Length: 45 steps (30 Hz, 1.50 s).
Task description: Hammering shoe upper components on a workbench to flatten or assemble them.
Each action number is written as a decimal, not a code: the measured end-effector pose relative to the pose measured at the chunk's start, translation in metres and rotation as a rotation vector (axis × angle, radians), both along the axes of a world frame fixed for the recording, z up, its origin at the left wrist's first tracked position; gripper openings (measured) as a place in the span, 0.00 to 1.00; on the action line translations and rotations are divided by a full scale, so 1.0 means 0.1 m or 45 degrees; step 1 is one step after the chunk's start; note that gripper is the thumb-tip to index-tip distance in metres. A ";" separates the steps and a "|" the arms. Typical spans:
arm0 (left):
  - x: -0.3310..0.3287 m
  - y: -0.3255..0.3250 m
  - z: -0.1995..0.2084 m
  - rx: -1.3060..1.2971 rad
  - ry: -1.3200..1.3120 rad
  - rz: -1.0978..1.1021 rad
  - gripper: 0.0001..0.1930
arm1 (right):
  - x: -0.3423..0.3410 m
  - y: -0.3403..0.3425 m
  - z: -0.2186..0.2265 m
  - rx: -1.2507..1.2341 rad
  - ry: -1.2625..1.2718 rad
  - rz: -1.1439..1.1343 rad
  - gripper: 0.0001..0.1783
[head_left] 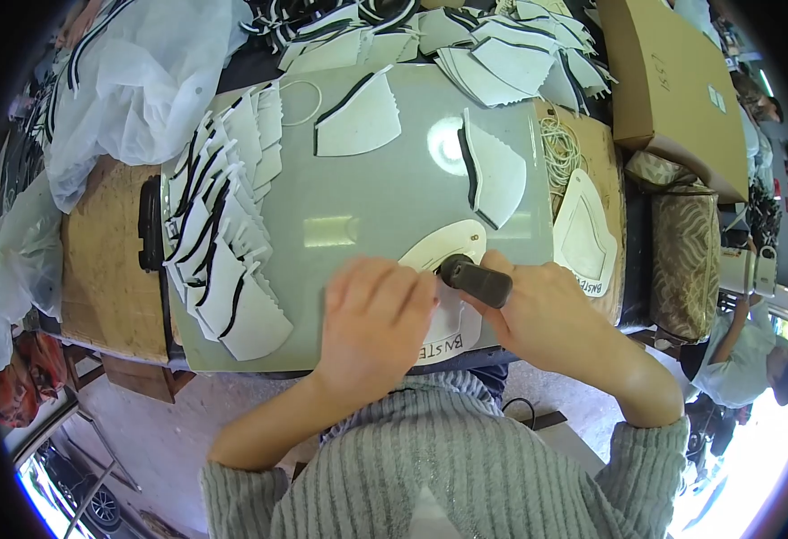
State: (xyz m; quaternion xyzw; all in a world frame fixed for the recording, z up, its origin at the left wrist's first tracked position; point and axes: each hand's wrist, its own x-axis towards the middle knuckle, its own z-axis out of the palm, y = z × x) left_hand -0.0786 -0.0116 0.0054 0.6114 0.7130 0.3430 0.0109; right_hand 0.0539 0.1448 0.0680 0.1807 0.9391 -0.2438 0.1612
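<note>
Your right hand (542, 305) is closed around a dark-handled tool (479, 281), held over a pale template (457, 237) at the near edge of the grey-topped desk (349, 198). Your left hand (371, 319), fingers half curled, is blurred beside the tool; whether it grips anything, I cannot tell. Overlapping white pieces (232, 238) with black edging lie to your left; a second template (584, 229) lies to your right.
</note>
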 end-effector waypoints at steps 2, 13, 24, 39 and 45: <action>-0.05 -0.03 0.00 0.023 -0.073 0.026 0.12 | 0.02 -0.01 0.00 -0.003 -0.003 -0.023 0.11; -0.03 -0.08 -0.01 -0.001 0.330 -0.097 0.15 | 0.07 0.12 0.07 -0.187 0.310 -0.329 0.11; -0.11 -0.12 -0.04 0.026 0.218 -0.148 0.14 | 0.07 0.11 0.05 -0.113 0.153 -0.158 0.07; -0.07 -0.10 -0.02 0.064 0.249 -0.158 0.10 | -0.05 -0.04 0.06 0.030 0.041 0.157 0.10; -0.07 -0.13 -0.06 0.079 0.208 -0.125 0.11 | -0.09 -0.04 0.07 0.081 -0.092 0.189 0.10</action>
